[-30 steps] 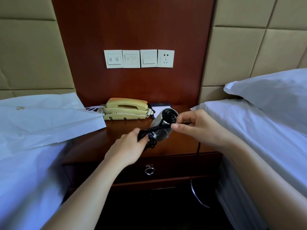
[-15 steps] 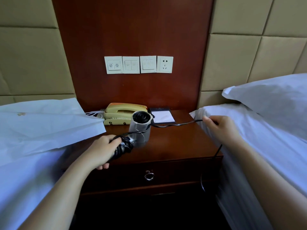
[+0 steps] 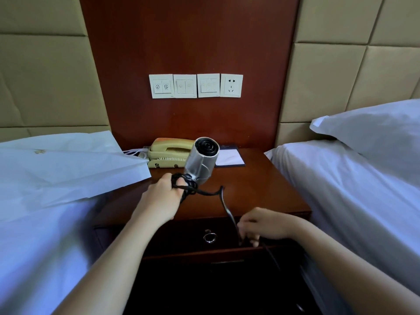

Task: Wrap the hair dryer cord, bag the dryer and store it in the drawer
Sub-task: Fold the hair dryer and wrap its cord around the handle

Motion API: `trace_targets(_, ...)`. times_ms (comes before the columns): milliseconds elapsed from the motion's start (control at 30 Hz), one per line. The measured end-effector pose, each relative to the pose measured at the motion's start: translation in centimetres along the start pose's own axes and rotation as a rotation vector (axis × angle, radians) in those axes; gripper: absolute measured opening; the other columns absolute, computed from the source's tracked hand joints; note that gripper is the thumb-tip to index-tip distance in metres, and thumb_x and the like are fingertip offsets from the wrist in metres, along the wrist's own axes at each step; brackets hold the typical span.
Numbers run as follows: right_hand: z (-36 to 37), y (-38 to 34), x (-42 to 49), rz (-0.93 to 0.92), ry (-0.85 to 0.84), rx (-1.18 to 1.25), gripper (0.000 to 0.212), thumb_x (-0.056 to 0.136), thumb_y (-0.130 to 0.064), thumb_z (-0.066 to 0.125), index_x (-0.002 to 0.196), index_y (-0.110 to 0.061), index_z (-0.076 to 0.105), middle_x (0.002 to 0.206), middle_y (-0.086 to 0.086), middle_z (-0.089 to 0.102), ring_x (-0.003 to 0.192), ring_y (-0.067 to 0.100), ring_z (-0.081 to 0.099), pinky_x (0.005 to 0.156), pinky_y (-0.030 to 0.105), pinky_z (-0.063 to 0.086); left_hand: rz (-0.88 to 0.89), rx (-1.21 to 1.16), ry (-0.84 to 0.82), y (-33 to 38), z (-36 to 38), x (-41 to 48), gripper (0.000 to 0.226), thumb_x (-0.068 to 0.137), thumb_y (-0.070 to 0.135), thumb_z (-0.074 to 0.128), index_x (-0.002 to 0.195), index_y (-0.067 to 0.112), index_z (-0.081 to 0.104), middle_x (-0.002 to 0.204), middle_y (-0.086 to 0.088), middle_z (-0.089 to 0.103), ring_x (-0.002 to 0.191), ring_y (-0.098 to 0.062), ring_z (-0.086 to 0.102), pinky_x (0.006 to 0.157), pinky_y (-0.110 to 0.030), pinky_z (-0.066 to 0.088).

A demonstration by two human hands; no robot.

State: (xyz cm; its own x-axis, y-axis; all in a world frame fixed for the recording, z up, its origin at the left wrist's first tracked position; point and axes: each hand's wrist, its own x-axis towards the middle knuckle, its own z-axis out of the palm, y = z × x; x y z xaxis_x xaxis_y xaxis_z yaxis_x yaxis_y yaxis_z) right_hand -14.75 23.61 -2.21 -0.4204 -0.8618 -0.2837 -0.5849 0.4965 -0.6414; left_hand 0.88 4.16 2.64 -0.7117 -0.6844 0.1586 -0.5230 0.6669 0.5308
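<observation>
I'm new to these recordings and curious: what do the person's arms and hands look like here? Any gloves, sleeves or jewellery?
Both arms are bare from the bottom edge of the picture up to the fingers: no sleeves show. The left hand and the right hand wear no gloves. No watch, bracelet or ring can be seen on either wrist or hand, and no markings show. The fingertips are slightly blurred, so nail detail cannot be told.

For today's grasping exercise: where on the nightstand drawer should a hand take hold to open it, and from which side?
Grip the metal ring pull at the centre of the drawer front, coming straight from the front. It is the only part that protrudes; hook fingers through it and pull towards you.
</observation>
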Motion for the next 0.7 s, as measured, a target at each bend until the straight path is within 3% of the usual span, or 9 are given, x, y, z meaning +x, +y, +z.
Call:
trace_targets(67, 1.3, -1.4, -0.1, -0.043, -0.132, 0.229, 0.041, 0.096, -0.043, 0.036, 0.076, -0.022, 0.066, 0.063, -0.004, 0.067, 0.068, 0.017, 0.063, 0.078, 0.029, 0.045, 0.033, 0.021, 0.014, 0.7, 0.5, -0.3, 0.039, 0.095, 0.05, 0.024, 0.108, 0.02, 0.045, 0.093, -0.01, 0.061, 0.081, -0.036, 0.063, 0.081, -0.043, 0.05)
trace_targets(200, 2.4, -4.8, -0.5, -0.18, -0.27, 0.653, 0.061, 0.09, -0.056, 0.025, 0.091, -0.013, 0.069, 0.087, 0.009, 0.07, 0.085, 0.022, 0.065, 0.088, 0.031, 0.046, 0.058, 0.112, 0.023, 2.5, 1.4, -1.1, 0.038, 0.096, 0.048, 0.027, 0.114, 0.018, 0.043, 0.107, -0.014, 0.06, 0.097, -0.038, 0.057, 0.071, -0.038, 0.039)
trace_targets(267, 2.6, -6.2, -1.0, -0.21, -0.327, 0.848, 0.069, 0.091, -0.06, 0.021, 0.091, -0.008, 0.067, 0.086, 0.011, 0.07, 0.083, 0.022, 0.066, 0.087, 0.03, 0.049, 0.076, 0.154, 0.032, 3.1, 1.8, -1.3, 0.037, 0.096, 0.048, 0.029, 0.112, 0.017, 0.042, 0.11, -0.015, 0.061, 0.099, -0.039, 0.057, 0.069, -0.038, 0.038)
trace_targets(333, 3.0, -7.1, -1.4, -0.195, -0.304, 0.972, 0.063, 0.091, -0.056, 0.026, 0.085, -0.006, 0.064, 0.079, 0.011, 0.068, 0.075, 0.022, 0.066, 0.082, 0.03, 0.052, 0.087, 0.173, 0.035, 3.5, 2.1, -1.4, 0.036, 0.096, 0.046, 0.03, 0.111, 0.016, 0.042, 0.111, -0.015, 0.062, 0.099, -0.039, 0.058, 0.068, -0.038, 0.038)
trace_targets(400, 3.5, -7.3, -1.7, -0.186, -0.246, 1.023, 0.041, 0.091, -0.041, 0.042, 0.077, -0.007, 0.061, 0.07, 0.008, 0.063, 0.06, 0.016, 0.062, 0.076, 0.03, 0.056, 0.096, 0.182, 0.044, 3.7, 2.2, -1.4, 0.035, 0.096, 0.046, 0.031, 0.111, 0.016, 0.042, 0.11, -0.016, 0.062, 0.099, -0.039, 0.058, 0.068, -0.038, 0.039)
trace_targets(467, 3.5, -7.3, -2.0, -0.176, -0.202, 1.064, 0.024, 0.089, -0.025, 0.052, 0.074, -0.008, 0.058, 0.063, 0.004, 0.055, 0.042, 0.006, 0.046, 0.058, 0.022, 0.054, 0.096, 0.177, 0.05, 3.6, 2.2, -1.2, 0.035, 0.096, 0.046, 0.032, 0.111, 0.016, 0.042, 0.109, -0.016, 0.063, 0.098, -0.039, 0.058, 0.068, -0.039, 0.038)
trace_targets(567, 2.5, -7.1, -2.4, -0.101, -0.151, 1.061, 0.022, 0.094, -0.015, 0.047, 0.078, -0.006, 0.059, 0.054, -0.001, 0.046, 0.03, 0.001, 0.027, 0.035, 0.01, 0.03, 0.071, 0.167, 0.057, 2.9, 1.9, -0.8, 0.037, 0.097, 0.046, 0.03, 0.115, 0.015, 0.041, 0.109, -0.016, 0.061, 0.097, -0.038, 0.056, 0.069, -0.039, 0.037)
trace_targets(700, 0.7, -6.1, -2.7, -0.086, -0.025, 0.819, 0.026, 0.096, -0.017, 0.044, 0.077, -0.007, 0.058, 0.041, -0.01, 0.027, 0.032, -0.001, 0.019, 0.035, 0.012, 0.014, 0.028, 0.155, 0.071, 1.7, 1.1, -0.1, 0.037, 0.097, 0.047, 0.027, 0.109, 0.016, 0.042, 0.098, -0.012, 0.056, 0.082, -0.031, 0.046, 0.068, -0.04, 0.039)
